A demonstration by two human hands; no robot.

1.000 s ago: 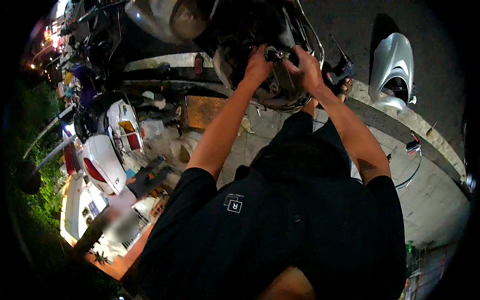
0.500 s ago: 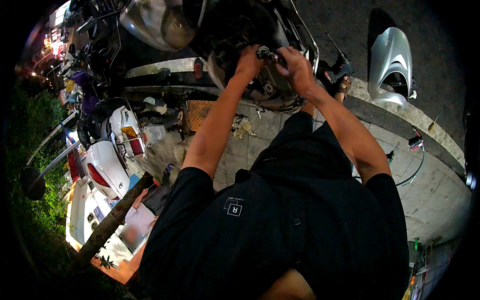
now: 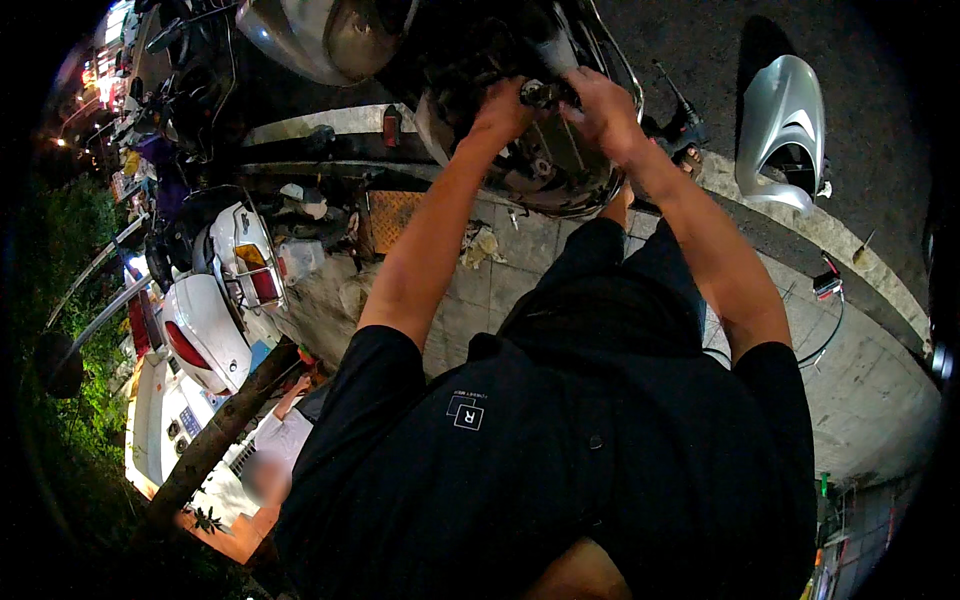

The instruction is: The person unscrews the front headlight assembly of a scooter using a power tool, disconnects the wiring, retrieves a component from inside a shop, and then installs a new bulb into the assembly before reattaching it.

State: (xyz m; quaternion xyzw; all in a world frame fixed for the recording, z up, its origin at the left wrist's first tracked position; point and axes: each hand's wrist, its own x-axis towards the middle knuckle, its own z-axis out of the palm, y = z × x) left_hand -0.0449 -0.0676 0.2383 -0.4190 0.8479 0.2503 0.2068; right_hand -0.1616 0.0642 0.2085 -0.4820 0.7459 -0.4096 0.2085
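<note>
Both my hands reach into the dark opened body of a scooter (image 3: pixel 575 185) with some of its panels off. My left hand (image 3: pixel 503 112) is closed at the left side of a small metal part (image 3: pixel 538 93) with a round end. The fingers of my right hand (image 3: pixel 606 112) are bent around the right side of the same part, their tips partly hidden. Deep shadow hides what the part is and whether it is fixed to the scooter.
A silver body panel (image 3: pixel 780 105) lies on the road at right. A power drill (image 3: pixel 685 118) is beside the scooter. At left are an orange-brown plate (image 3: pixel 395 220), a crumpled rag (image 3: pixel 482 245), white scooters (image 3: pixel 205 322) and a seated person (image 3: pixel 278 440). A cable (image 3: pixel 838 320) lies right.
My hands, still at the metal part, sit slightly higher in the picture. The right hand's fingers have shifted around its end. The view has tilted a little.
</note>
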